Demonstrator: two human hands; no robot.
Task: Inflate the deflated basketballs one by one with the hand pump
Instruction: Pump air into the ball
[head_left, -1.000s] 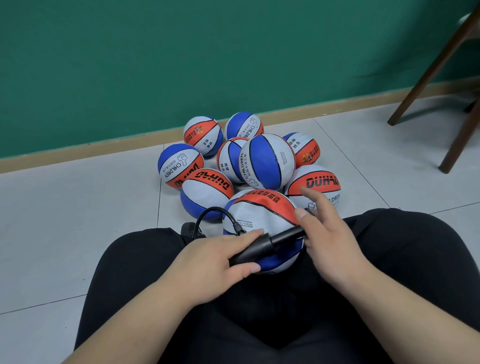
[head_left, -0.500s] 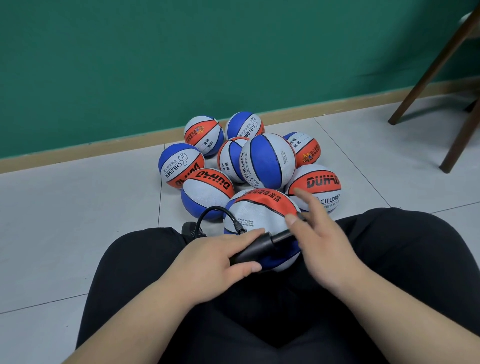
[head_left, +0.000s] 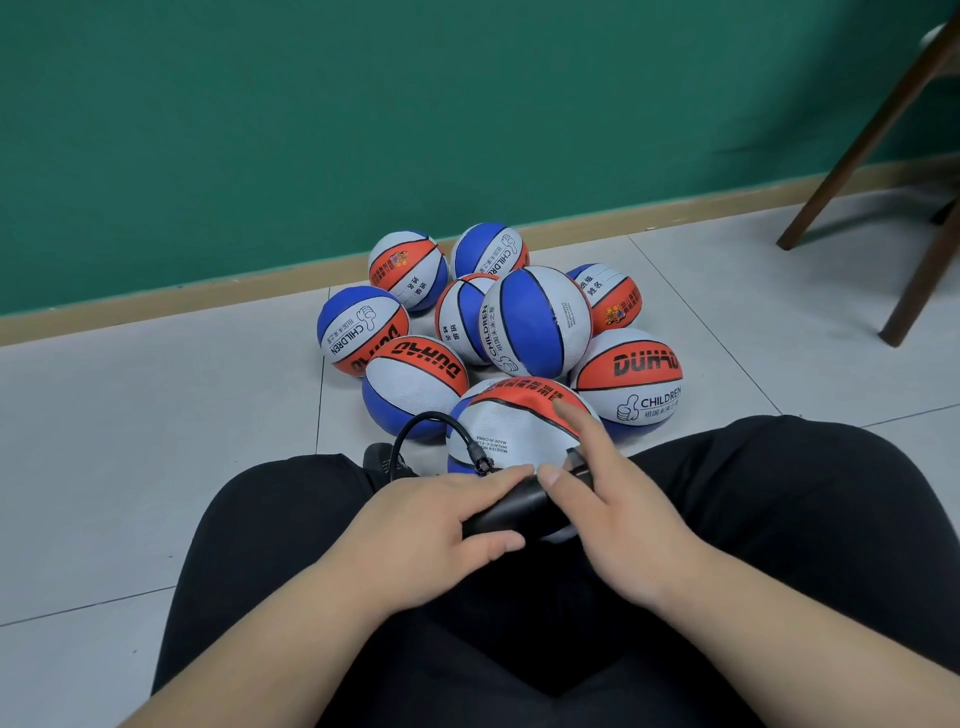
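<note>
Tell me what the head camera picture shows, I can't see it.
A person grips a black hand pump in the left hand, right hand on its handle, a basketball in the lap. More balls lie piled ahead by a green wall.

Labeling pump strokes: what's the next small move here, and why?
Probably the right hand draws the handle back out: it sits pushed in against the pump barrel that the left hand grips, and the nearest ball, hose attached, looks wrinkled.

Head camera looks down, seemingly close over the lap (head_left: 779, 499).
</note>
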